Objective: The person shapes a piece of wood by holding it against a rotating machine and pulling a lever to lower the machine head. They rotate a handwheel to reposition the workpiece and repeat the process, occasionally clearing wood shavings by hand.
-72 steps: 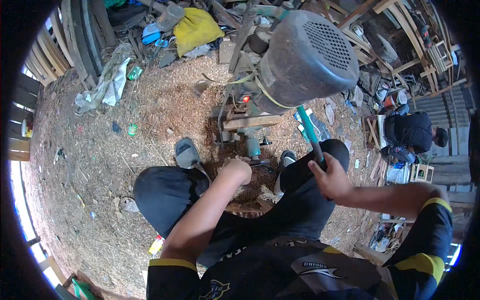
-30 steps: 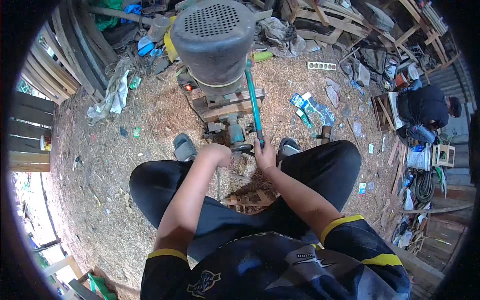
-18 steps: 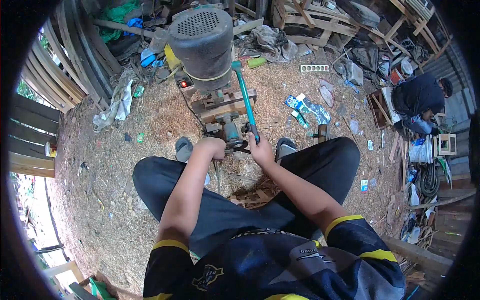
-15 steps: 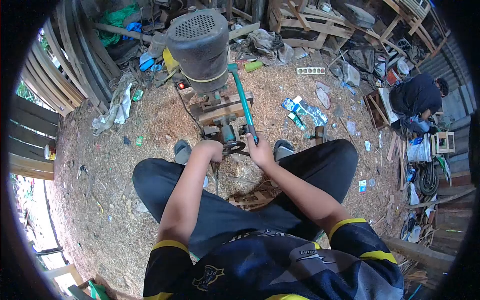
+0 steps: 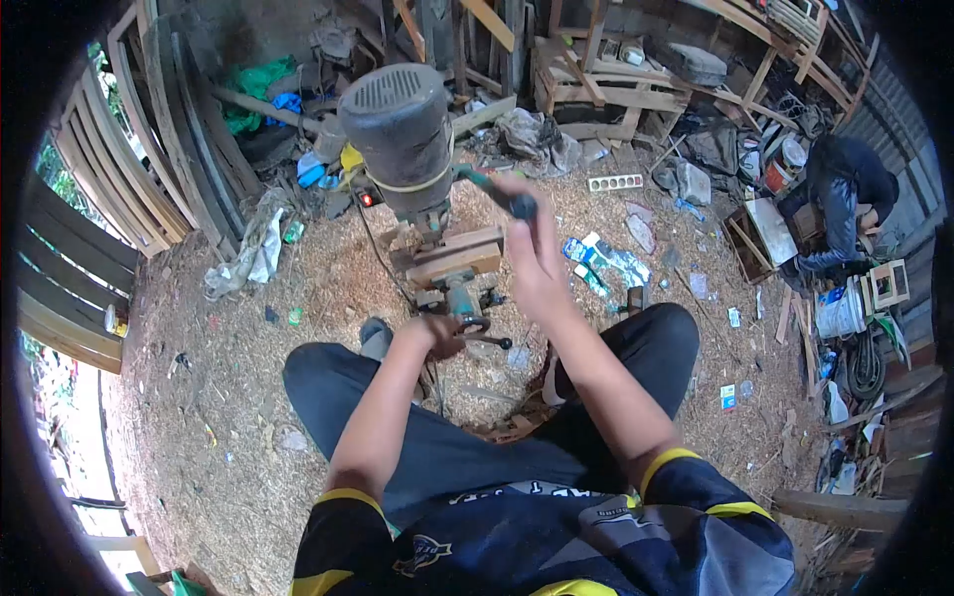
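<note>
A drilling or mortising machine with a large grey motor (image 5: 396, 129) stands on the ground before me. Its green lever (image 5: 487, 185) points toward me, and my right hand (image 5: 535, 253) is wrapped round the dark grip at its end. Lower down, my left hand (image 5: 434, 336) is at the black handwheel (image 5: 474, 325), its fingers mostly hidden. A wooden block (image 5: 455, 264) sits in the vise beneath the motor. A small black-knobbed handle (image 5: 489, 341) sticks out beside the handwheel.
Wood shavings (image 5: 234, 397) cover the ground. A power strip (image 5: 615, 183) and blue packaging (image 5: 606, 260) lie to the right of the machine. Another person (image 5: 840, 204) bends over near a wooden box (image 5: 747, 248) at the right. Curved boards (image 5: 184, 129) lean at the left.
The lever has swung up toward me, and my right hand has risen with it. My left hand stays by the handwheel. The view has shifted slightly, and the other person has moved.
</note>
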`<state>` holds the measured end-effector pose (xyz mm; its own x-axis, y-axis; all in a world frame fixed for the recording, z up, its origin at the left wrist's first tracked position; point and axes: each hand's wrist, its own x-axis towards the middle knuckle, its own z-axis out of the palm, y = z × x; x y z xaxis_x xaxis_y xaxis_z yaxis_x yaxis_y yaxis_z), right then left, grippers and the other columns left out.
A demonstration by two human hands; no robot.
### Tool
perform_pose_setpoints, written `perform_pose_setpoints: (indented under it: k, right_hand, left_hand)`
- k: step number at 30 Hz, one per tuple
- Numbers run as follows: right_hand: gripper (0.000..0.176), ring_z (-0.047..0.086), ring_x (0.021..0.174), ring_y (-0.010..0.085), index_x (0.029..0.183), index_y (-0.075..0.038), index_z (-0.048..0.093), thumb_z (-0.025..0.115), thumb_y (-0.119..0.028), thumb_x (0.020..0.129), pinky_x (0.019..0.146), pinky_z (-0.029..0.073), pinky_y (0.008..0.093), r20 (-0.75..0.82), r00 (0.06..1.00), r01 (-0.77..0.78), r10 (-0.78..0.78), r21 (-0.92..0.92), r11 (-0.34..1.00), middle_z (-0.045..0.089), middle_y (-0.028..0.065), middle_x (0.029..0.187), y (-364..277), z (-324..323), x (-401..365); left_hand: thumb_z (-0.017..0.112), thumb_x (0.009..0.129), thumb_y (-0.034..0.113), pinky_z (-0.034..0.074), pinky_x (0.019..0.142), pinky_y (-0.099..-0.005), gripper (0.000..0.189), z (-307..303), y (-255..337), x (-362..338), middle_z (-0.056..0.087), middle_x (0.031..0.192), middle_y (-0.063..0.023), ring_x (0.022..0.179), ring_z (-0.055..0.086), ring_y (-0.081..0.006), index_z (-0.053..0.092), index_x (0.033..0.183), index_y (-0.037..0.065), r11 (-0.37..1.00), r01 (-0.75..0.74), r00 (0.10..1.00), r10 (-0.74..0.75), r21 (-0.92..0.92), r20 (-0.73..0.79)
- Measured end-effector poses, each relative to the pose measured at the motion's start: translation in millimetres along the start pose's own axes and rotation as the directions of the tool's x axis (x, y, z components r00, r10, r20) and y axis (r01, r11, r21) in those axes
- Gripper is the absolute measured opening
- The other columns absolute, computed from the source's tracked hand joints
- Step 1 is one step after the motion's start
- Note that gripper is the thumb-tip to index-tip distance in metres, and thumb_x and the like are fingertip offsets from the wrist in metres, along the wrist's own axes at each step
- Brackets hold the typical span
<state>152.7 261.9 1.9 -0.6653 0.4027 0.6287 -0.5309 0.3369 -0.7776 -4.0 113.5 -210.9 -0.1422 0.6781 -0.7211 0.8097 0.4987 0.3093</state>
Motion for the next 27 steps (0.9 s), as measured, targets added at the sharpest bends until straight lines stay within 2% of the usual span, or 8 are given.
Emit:
perform_pose_setpoints:
  k: [6, 13, 15, 17, 21, 23, 26, 27]
  right_hand:
    - [0.060, 0.034, 0.147, 0.0287, 0.157, 0.004, 0.028, 0.043, -0.032, 0.111, 0.122, 0.023, 0.0376, -0.091, 0.979, 0.186, -0.182, 0.031, 0.982, 0.039, 0.0176, 0.155, 19.9, 21.8, 134.0]
    - [0.070, 0.020, 0.156, 0.0293, 0.161, -0.002, 0.026, 0.034, -0.050, 0.111, 0.126, 0.015, 0.0381, -0.011, 1.000, 0.029, -0.028, 0.083, 0.996, 0.028, 0.0181, 0.166, 22.6, 16.1, 172.1]
    - [0.072, 0.023, 0.156, 0.0310, 0.164, -0.010, 0.021, 0.029, -0.057, 0.110, 0.125, 0.018, 0.0456, 0.038, 0.997, -0.069, 0.062, 0.233, 0.970, 0.027, 0.0168, 0.167, 39.8, 13.1, 140.4]
    - [0.066, 0.039, 0.147, 0.0285, 0.154, -0.002, 0.041, 0.032, -0.052, 0.111, 0.121, 0.029, 0.0384, -0.078, 0.961, -0.216, 0.267, 0.393, 0.894, 0.045, 0.0176, 0.156, 74.1, 23.6, 73.5]
    - [0.059, 0.065, 0.114, 0.0339, 0.130, 0.007, 0.062, 0.041, -0.045, 0.110, 0.101, 0.046, 0.0411, -0.334, 0.708, -0.655, 0.622, 0.019, 0.755, 0.070, 0.0231, 0.121, 242.9, 30.4, -134.2]
    - [0.065, 0.068, 0.100, 0.0462, 0.116, 0.009, 0.067, 0.037, -0.048, 0.108, 0.091, 0.051, 0.0488, -0.301, 0.683, -0.718, 0.665, -0.443, 0.537, 0.071, 0.0297, 0.102, 257.0, 23.7, -197.2]
    - [0.069, 0.071, 0.092, 0.0432, 0.109, 0.009, 0.069, 0.034, -0.050, 0.107, 0.087, 0.053, 0.0501, -0.241, 0.513, -0.759, 0.824, -0.575, 0.305, 0.072, 0.0298, 0.098, 268.7, 24.4, -236.3]
    - [0.069, 0.072, 0.088, 0.0428, 0.107, 0.009, 0.069, 0.035, -0.051, 0.106, 0.085, 0.054, 0.0503, -0.240, 0.402, -0.847, 0.884, -0.465, 0.259, 0.072, 0.0298, 0.096, 270.5, 23.4, -233.9]
  left_hand:
    - [0.058, 0.092, 0.047, 0.053, 0.098, -0.0448, 0.068, 2.2, 18.7, -45.2, 0.067, 0.131, -0.0231, 0.116, 0.067, -0.0385, 0.052, 0.146, 0.006, 0.997, -0.050, 0.971, 0.064, 0.063, -0.232]
    - [0.065, 0.087, 0.054, 0.055, 0.094, -0.0437, 0.061, 10.2, 0.2, -29.1, 0.072, 0.119, -0.0222, 0.108, 0.070, -0.0391, 0.073, 0.117, 0.001, 0.996, 0.090, 0.990, -0.086, 0.031, -0.109]
    - [0.066, 0.088, 0.054, 0.054, 0.096, -0.0437, 0.065, 17.1, -2.6, -25.9, 0.071, 0.123, -0.0214, 0.112, 0.068, -0.0389, 0.070, 0.123, 0.000, 0.998, 0.058, 0.996, -0.057, 0.014, -0.076]
    - [0.066, 0.089, 0.052, 0.053, 0.100, -0.0434, 0.072, 11.8, 0.9, -28.8, 0.062, 0.138, -0.0198, 0.120, 0.065, -0.0380, 0.057, 0.138, 0.000, 0.999, 0.040, 0.999, -0.040, 0.013, 0.009]
    - [0.059, 0.093, 0.044, 0.043, 0.115, -0.0454, 0.101, 6.3, 11.4, -46.0, 0.012, 0.172, -0.0083, 0.141, 0.048, -0.0379, -0.002, 0.165, 0.009, 0.993, 0.121, 0.992, -0.121, 0.011, 0.025]
    - [0.059, 0.093, 0.044, 0.040, 0.117, -0.0459, 0.099, 7.3, 14.1, -50.4, 0.014, 0.172, -0.0080, 0.143, 0.045, -0.0381, 0.001, 0.165, 0.009, 0.992, 0.126, 0.992, -0.126, 0.018, 0.011]
    - [0.058, 0.092, 0.041, 0.037, 0.120, -0.0487, 0.097, 9.0, 16.4, -49.9, 0.014, 0.172, -0.0063, 0.145, 0.042, -0.0402, 0.003, 0.166, 0.011, 0.987, 0.153, 0.988, -0.153, -0.040, -0.009]
    - [0.058, 0.092, 0.041, 0.037, 0.120, -0.0493, 0.097, 9.4, 17.6, -49.8, 0.013, 0.172, -0.0060, 0.145, 0.042, -0.0408, 0.003, 0.166, 0.011, 0.986, 0.158, 0.987, -0.159, -0.054, -0.012]
